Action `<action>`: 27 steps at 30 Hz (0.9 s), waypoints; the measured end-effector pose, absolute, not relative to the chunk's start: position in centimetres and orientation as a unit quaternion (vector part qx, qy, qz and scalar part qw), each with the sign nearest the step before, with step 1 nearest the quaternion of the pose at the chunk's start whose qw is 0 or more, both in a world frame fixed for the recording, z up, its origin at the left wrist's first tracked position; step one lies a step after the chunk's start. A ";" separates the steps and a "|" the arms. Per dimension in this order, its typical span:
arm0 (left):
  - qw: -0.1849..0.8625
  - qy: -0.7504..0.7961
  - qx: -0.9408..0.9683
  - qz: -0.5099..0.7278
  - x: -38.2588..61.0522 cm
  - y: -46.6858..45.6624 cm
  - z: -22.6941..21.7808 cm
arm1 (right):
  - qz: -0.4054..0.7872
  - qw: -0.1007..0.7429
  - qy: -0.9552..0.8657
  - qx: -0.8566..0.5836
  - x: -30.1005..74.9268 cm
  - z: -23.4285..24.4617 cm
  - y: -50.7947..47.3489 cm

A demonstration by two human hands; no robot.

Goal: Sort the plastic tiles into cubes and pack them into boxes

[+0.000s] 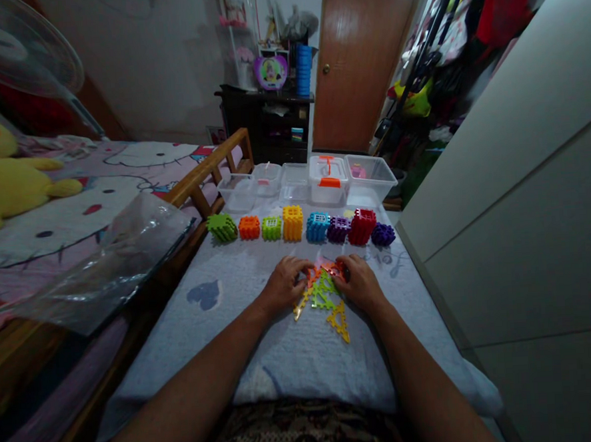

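Observation:
My left hand (285,285) is closed, fingers curled at the left side of a small group of flat plastic interlocking pieces on the cloth. My right hand (362,282) is closed at the right side, its fingertips on an orange interlocking piece (332,268). Between my hands lies a green triangular interlocking piece (322,291). A yellow strip-like piece (301,306) slants below my left fingers, and a yellow triangular piece (338,322) lies nearest to me. My fingers partly hide the orange parts, so how they join cannot be made out.
Behind my hands stands a row of stacked interlocking pieces, including a yellow stack (292,223) and a red stack (362,227). Clear plastic boxes (293,184) line the far edge. A wooden bed rail (207,166) borders the left; a white cabinet (519,207) the right.

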State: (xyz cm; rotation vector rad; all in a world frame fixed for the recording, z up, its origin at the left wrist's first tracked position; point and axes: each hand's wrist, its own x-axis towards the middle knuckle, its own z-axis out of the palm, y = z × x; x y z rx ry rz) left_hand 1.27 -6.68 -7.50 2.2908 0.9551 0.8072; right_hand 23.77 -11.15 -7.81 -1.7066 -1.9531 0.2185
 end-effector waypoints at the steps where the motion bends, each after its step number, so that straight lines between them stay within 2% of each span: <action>1: 0.249 0.357 0.850 0.297 1.3 -6.5 -7.6 | 0.079 0.271 -0.720 -0.634 23.8 -7.8 -11.1; 6: 0.218 0.372 0.870 0.239 1.5 -5.9 -8.0 | 0.049 0.292 -0.698 -0.653 24.2 -8.2 -11.0; 14: 0.210 0.365 0.878 0.226 1.4 -5.7 -7.9 | 0.018 0.239 -0.693 -0.680 24.2 -8.6 -10.9; 22: 0.208 0.377 0.870 0.239 0.1 -4.8 -7.8 | 0.052 0.326 -0.683 -0.651 23.9 -8.4 -10.6; 27: 0.189 0.436 0.837 0.272 0.3 -4.7 -8.1 | 0.080 0.363 -0.674 -0.639 23.1 -7.7 -10.8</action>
